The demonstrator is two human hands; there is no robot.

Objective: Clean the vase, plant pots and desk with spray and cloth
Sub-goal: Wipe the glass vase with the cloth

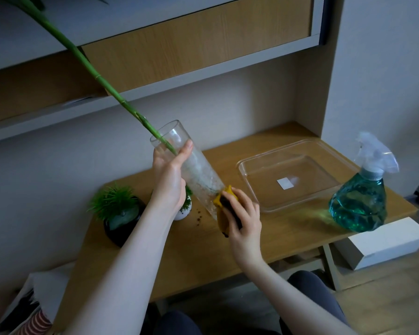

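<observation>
My left hand (171, 175) grips a tall clear glass vase (198, 172), tilted with its mouth toward the upper left, above the wooden desk (264, 228). A long green stem (92, 73) sticks out of the vase toward the top left. My right hand (244, 213) holds a yellow and dark cloth (224, 206) against the vase's lower end. A black pot (119, 226) with a spiky green plant stands at the desk's left. A small white pot (184, 210) shows partly behind my left wrist. The spray bottle (361, 201) with blue liquid stands at the right.
A clear shallow plastic tray (259, 204) lies on the desk between the vase and the spray bottle. Dark crumbs (198, 215) dot the desk near the white pot. Wooden shelves (179, 44) hang overhead. A white box (387, 240) sits below the desk's right end.
</observation>
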